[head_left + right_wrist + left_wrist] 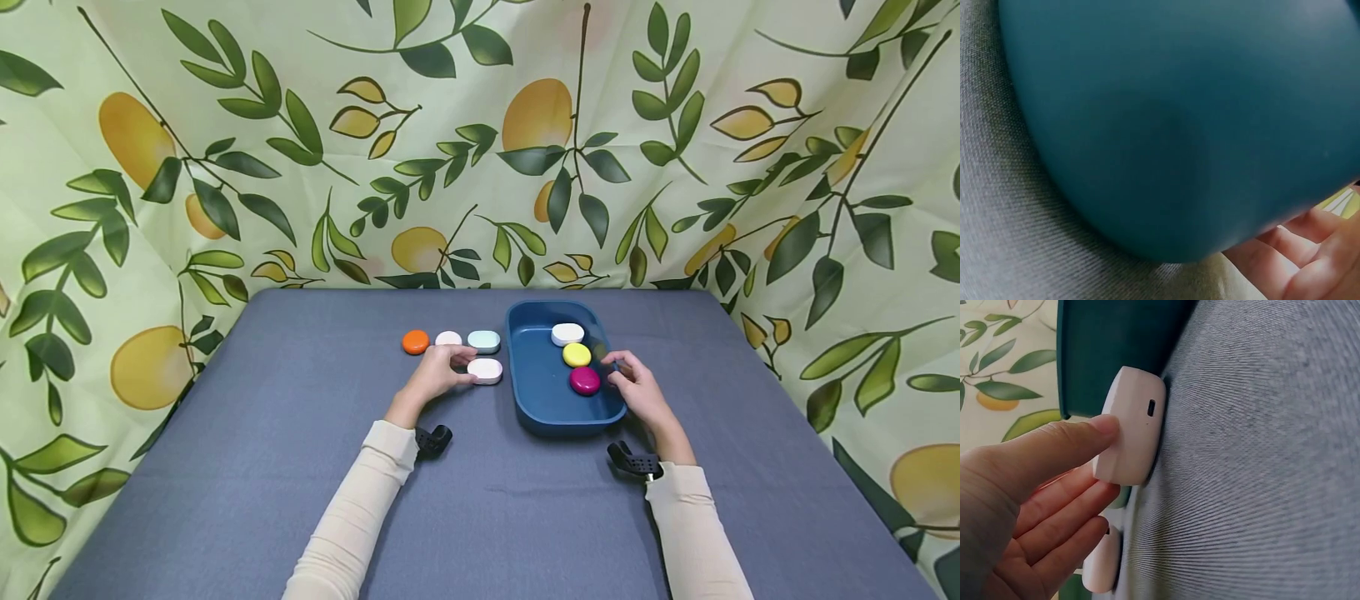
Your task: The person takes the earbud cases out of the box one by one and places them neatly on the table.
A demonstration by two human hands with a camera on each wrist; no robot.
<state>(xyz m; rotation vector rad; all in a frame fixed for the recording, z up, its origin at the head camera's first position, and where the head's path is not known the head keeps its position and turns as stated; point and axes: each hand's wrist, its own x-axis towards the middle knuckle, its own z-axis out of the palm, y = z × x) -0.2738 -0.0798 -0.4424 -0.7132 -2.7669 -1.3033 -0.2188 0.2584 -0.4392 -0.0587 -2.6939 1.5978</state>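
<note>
My left hand (435, 375) pinches one end of a white earbud case (485, 372), thumb along its edge and fingers beneath, as the left wrist view shows. A charging slot marks the case's side. Beyond it lie a pale blue case (483, 342), another white case (448, 338), partly hidden by the hand, and a round orange case (416, 342). At the right rim of a blue box (534, 417), my right hand (637, 387) has its thumb and forefinger apart, fingertips over the edge. Inside the box are a white case (567, 334), a yellow one (577, 355) and a magenta one (585, 381).
A dim, blurred patch (599, 351) shows inside the box by the right fingertips. Grey-blue cloth (495, 517) covers the table. Leaf-patterned fabric (465, 150) hangs behind and at both sides. The box's near wall (1166, 156) fills much of the right wrist view.
</note>
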